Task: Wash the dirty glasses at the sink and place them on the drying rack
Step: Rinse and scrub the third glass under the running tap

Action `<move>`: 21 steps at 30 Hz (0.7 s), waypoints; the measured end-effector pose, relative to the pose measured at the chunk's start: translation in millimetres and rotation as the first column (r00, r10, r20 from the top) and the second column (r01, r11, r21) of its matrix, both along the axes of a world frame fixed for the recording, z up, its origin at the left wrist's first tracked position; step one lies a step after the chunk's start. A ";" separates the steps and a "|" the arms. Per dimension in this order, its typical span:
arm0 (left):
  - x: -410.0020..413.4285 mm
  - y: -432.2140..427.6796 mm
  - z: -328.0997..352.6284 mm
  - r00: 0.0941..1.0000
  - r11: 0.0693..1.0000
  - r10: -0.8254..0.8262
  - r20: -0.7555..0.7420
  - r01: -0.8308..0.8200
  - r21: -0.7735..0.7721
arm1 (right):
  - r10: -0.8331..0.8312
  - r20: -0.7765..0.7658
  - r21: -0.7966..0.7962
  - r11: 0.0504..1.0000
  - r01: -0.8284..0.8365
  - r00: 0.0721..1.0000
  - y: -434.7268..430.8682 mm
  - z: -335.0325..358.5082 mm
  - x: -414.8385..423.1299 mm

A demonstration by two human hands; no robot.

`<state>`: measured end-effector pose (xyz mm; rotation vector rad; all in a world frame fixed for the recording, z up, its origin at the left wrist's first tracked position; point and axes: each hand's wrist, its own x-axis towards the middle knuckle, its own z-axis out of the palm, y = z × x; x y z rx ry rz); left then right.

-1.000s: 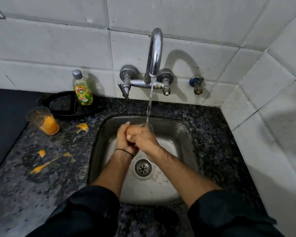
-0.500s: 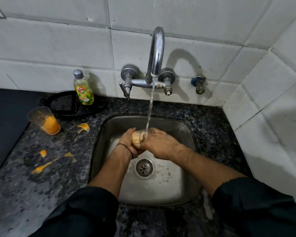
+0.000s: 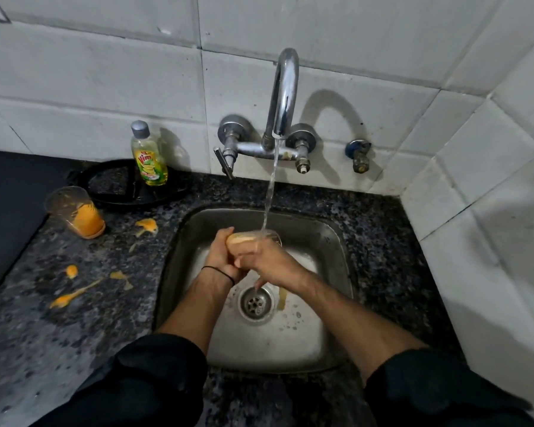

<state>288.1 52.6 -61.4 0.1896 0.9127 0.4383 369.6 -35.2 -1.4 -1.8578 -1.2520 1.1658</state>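
Observation:
Over the steel sink (image 3: 330, 241) I hold a clear glass (image 3: 253, 237) lying sideways under the running stream from the tap (image 3: 282, 97). Orange residue shows in its left end. My left hand (image 3: 221, 257) grips that end. My right hand (image 3: 265, 260) wraps over the glass from the right. Most of the glass is hidden by my fingers. A second dirty glass (image 3: 77, 212) with orange liquid stands tilted on the counter at the left.
A yellow dish-soap bottle (image 3: 148, 158) stands on a black round tray (image 3: 117, 186) against the tiled wall. Orange spills (image 3: 74, 292) dot the granite counter (image 3: 74, 334) left of the sink. The drain (image 3: 256, 303) sits mid-basin. A tiled wall closes the right side.
The glass has turned in my hands and its rim now points right under the stream. My hands have stayed over the basin, and orange runoff has appeared beside the drain.

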 end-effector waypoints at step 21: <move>2.4 4.7 2.4 0.970 0.977 -0.195 -0.143 0.205 0.064 | 0.558 0.717 -0.322 0.797 -0.510 0.418 2.6 11.0 16.5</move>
